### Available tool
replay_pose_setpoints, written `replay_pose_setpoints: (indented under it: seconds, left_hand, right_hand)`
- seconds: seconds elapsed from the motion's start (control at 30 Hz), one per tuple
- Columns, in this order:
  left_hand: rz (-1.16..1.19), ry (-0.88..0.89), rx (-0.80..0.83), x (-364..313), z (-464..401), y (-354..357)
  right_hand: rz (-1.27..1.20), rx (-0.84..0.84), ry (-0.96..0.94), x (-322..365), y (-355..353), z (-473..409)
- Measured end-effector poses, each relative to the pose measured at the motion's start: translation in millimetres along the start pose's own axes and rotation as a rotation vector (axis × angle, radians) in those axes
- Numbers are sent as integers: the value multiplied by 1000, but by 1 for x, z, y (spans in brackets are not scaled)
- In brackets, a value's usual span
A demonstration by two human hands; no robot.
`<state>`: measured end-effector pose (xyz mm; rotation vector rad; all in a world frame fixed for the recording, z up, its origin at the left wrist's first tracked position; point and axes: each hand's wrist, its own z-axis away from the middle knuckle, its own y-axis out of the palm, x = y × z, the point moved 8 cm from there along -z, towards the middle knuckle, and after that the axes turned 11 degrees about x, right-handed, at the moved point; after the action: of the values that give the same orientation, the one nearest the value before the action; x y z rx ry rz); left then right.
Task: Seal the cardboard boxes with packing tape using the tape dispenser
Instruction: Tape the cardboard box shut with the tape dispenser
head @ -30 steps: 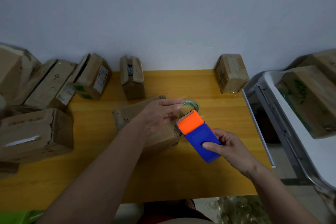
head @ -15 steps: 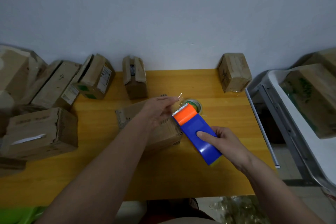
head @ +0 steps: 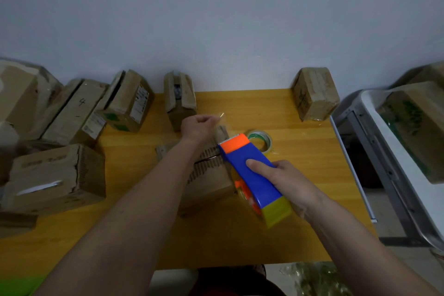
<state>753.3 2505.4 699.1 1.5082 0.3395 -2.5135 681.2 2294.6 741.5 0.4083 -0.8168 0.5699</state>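
Note:
A small cardboard box (head: 208, 180) lies in the middle of the yellow wooden table (head: 300, 223), partly hidden under my left forearm. My right hand (head: 287, 181) grips a blue tape dispenser (head: 252, 173) with an orange head and yellow end, held just right of the box with its serrated blade at the box's far edge. My left hand (head: 198, 126) pinches the free end of clear tape (head: 221, 125) stretched away from the blade, above the far end of the box.
A loose tape roll (head: 260, 140) lies behind the dispenser. Several cardboard boxes stand along the left and back, among them one (head: 57, 175) at near left and one (head: 314, 92) at back right. A white table (head: 408, 168) with boxes stands to the right.
My left hand has pulled the tape end away from the dispenser toward the far side. My right hand has drawn the dispenser nearer, showing its yellow end.

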Motion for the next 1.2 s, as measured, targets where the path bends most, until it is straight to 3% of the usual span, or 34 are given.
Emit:
replay_pose_setpoints:
  seconds: [0.13, 0.3, 0.67, 0.73, 0.77, 0.83, 0.9, 0.93, 1.0, 1.2]
  left_hand:
    - [-313, 97, -12, 0, -24, -1]
    - [-609, 96, 62, 0, -45, 12]
    - [-948, -218, 131, 17, -68, 9]
    - [-942, -247, 82, 20, -65, 0]
    - [-958, -175, 13, 14, -59, -5]
    - [-1054, 199, -83, -8, -40, -3]
    - [-1165, 556, 96, -8, -14, 15]
    - [-1231, 620, 234, 1, -4, 22]
    - [-1387, 543, 403, 26, 1, 23]
    - [-1464, 442, 462, 36, -4, 22]
  right_hand:
    - [-38, -10, 30, 8, -6, -9]
    - [-80, -55, 106, 7, -8, -24]
    - [-73, -58, 165, 16, -13, -37]
    - [-58, -47, 154, 17, -13, -39]
    - [-46, -43, 145, 18, -13, -39]
    - [-27, -36, 133, 18, -14, -41]
    - [-22, -28, 127, 18, -14, -40]
    - [-31, -22, 121, 19, -14, -39]
    - [-53, -17, 112, 19, -14, -39]
    - [-5, -53, 82, 19, -18, -34]
